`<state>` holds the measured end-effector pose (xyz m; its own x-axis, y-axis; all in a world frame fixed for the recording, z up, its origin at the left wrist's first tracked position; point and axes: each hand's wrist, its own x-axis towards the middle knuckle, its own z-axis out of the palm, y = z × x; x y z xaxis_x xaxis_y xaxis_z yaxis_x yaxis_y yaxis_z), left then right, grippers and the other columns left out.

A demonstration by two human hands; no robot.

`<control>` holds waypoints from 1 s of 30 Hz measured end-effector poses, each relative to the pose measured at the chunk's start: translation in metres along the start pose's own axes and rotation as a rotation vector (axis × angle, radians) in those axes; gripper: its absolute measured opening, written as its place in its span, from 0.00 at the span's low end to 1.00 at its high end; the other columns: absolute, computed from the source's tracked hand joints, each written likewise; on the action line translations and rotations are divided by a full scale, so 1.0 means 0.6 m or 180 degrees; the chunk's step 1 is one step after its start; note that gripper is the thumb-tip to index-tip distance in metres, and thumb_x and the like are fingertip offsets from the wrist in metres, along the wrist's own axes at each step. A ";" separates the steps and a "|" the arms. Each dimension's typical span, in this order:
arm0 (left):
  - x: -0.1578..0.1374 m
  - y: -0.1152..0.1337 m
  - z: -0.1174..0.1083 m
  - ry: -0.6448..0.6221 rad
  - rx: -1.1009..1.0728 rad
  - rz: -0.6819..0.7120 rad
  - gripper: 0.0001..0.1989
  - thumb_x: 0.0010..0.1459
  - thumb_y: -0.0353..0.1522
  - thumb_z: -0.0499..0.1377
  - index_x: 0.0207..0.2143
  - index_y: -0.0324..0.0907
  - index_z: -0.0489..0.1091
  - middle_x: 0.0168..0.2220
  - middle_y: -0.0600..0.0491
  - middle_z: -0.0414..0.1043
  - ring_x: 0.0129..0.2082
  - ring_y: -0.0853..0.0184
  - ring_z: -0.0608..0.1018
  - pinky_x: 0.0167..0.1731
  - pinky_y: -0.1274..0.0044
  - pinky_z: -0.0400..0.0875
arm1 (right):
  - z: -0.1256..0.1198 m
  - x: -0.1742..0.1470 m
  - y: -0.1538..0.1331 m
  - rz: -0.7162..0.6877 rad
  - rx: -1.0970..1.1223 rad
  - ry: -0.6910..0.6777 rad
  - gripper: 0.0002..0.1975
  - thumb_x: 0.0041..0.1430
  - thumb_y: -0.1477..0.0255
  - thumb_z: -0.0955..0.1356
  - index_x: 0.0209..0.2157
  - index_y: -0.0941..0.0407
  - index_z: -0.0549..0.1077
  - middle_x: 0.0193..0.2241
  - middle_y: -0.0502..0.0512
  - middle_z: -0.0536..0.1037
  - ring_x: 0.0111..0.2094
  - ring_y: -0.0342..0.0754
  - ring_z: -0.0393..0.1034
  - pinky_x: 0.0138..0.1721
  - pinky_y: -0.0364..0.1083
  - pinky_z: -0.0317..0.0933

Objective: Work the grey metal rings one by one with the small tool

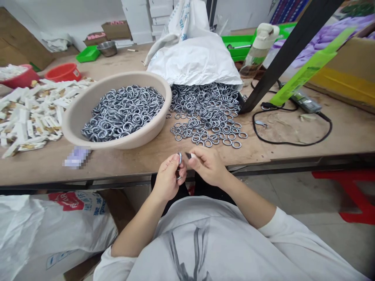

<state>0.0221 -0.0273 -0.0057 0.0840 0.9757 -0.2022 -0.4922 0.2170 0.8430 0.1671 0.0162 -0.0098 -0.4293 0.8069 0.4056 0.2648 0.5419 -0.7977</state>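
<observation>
At the table's front edge, my left hand is closed around a grey ring, which shows between thumb and forefinger. A bit of another ring seems to peek out lower among those fingers. Close on its right, my right hand pinches a small tool with a dark, blade-like tip; most of it is hidden in the fingers. The tip points toward the ring, with a narrow gap between. Just beyond both hands lies a pile of loose grey rings, spilling from a white woven sack.
Left of the pile stands a beige basin full of rings. White strips cover the table's left part. A dark metal post rises on the right, near a black cable and a clear bottle. A red stool stands below.
</observation>
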 end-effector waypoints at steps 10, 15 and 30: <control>0.000 -0.003 -0.007 -0.0146 0.0053 0.0020 0.24 0.51 0.47 0.67 0.24 0.40 0.60 0.16 0.61 0.58 0.14 0.79 0.57 0.11 0.87 0.52 | -0.001 -0.015 -0.018 -0.0185 -0.0629 -0.0338 0.27 0.69 0.52 0.57 0.21 0.55 0.60 0.20 0.48 0.64 0.23 0.41 0.56 0.27 0.44 0.44; -0.007 -0.001 -0.019 -0.0448 0.0148 -0.0188 0.22 0.53 0.47 0.66 0.24 0.40 0.63 0.16 0.61 0.56 0.13 0.80 0.55 0.11 0.86 0.49 | 0.000 0.014 0.005 0.0247 -0.0440 -0.0373 0.27 0.70 0.53 0.57 0.22 0.56 0.65 0.20 0.48 0.66 0.24 0.42 0.60 0.27 0.43 0.46; 0.006 0.033 -0.050 0.0440 -0.0015 0.0036 0.10 0.49 0.36 0.63 0.30 0.38 0.70 0.23 0.55 0.70 0.14 0.76 0.66 0.12 0.84 0.56 | -0.001 0.112 0.025 0.0367 -0.1687 -0.0587 0.11 0.66 0.72 0.63 0.33 0.58 0.75 0.36 0.58 0.74 0.36 0.49 0.68 0.34 0.46 0.55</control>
<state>-0.0133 -0.0202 -0.0047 -0.0416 0.9648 -0.2596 -0.4965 0.2056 0.8433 0.1431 0.0785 0.0058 -0.5029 0.8392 0.2069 0.6952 0.5350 -0.4801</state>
